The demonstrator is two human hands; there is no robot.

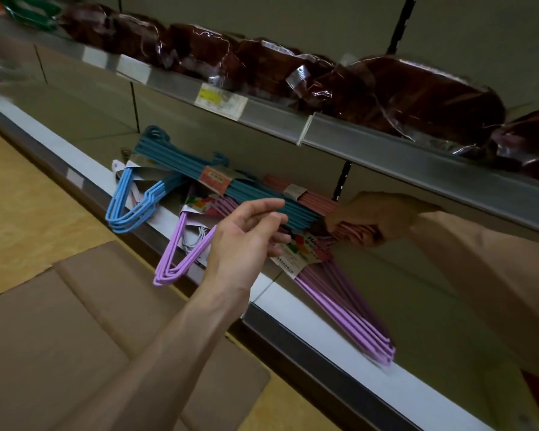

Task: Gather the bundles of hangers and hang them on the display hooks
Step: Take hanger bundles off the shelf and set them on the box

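While the right hand point(371, 217) is already wrapped around the end of the pink hanger bundle point(311, 199) under the upper shelf point(386, 144), the left hand point(246, 237) hangs loose just in front of the pile, fingers relaxed and slightly spread, gripping nothing; fingertips sit over the teal bundle point(231, 178) but I can't tell if they touch it. Key geometry: the teal and pink bundles lie stacked on the lower shelf point(339, 321), long axes running from upper left down to lower right, converging toward the right hand. So the right hand holds the near end of that axis; the left is roughly at its midpoint, on the aisle side. Purple bundles sit lower: one point(181, 253) pokes off the shelf edge left of the left hand, the other point(346, 309) angles down-right below both hands, its card label point(296, 253) next to the left-hand fingers. The light blue bundle point(131, 206) overhangs the shelf lip furthest left, well away from the right hand, nearer to the left. My read: the left hand should support the teal/pink stack mid-length while the right pulls along the axis, otherwise the stack could pivot and spill. No display hooks clearly visible here. Cardboard box point(91, 331) sits on the floor below the left forearm.
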